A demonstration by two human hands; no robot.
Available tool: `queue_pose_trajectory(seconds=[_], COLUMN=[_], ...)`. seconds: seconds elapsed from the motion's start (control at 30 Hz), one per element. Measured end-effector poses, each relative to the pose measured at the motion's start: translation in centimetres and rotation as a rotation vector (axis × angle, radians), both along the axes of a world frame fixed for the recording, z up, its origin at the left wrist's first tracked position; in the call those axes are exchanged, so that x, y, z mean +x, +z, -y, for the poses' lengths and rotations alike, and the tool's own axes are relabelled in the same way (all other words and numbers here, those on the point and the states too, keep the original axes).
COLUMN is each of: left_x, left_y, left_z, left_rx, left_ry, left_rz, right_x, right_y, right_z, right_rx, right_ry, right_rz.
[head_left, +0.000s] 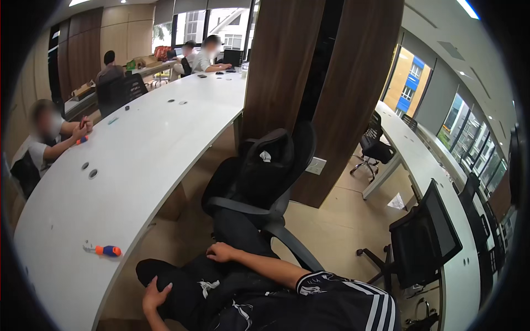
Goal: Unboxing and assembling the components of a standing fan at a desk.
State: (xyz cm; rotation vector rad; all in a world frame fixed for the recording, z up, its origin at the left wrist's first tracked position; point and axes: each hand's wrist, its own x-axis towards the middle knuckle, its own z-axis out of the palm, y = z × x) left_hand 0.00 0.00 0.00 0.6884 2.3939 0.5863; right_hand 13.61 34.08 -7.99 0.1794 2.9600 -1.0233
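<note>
My left hand rests on my left knee, in black trousers, with thumb and fingers apart and nothing held. Across my other thigh lies my right hand, its fingers loosely bent over the dark cloth and no object visible in it. A tool with an orange and blue handle lies near the edge of the white table, to the left beyond my left hand. Its short metal end points left, and I cannot make out its exact kind. Neither hand touches it.
A black office chair holds a black backpack in front of me. Beside a wooden pillar stand more chairs and desks. Across the table, a person holds a small reddish object, near another orange-blue handle. Others sit farther back.
</note>
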Motion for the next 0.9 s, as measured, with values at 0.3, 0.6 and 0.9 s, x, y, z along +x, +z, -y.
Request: queue_pose_trajectory(seconds=[0.3, 0.6, 0.9], left_x=[3.4, 10.2, 18.8], left_y=[0.8, 0.7, -0.7], left_z=[3.4, 8.5, 13.3], left_rx=[0.075, 0.064, 0.126], left_ry=[0.194, 0.524, 0.792], left_rz=[0.009, -0.049, -0.111], right_x=[-2.2, -5.3, -8.0], right_y=[-1.0, -0.1, -0.7], right_z=[1.9, 5.9, 12.1], right_rx=[0.017, -0.01, 0.087], right_ry=[0.151, 0.429, 0.745], right_rz=[0.003, -0.001, 0.045])
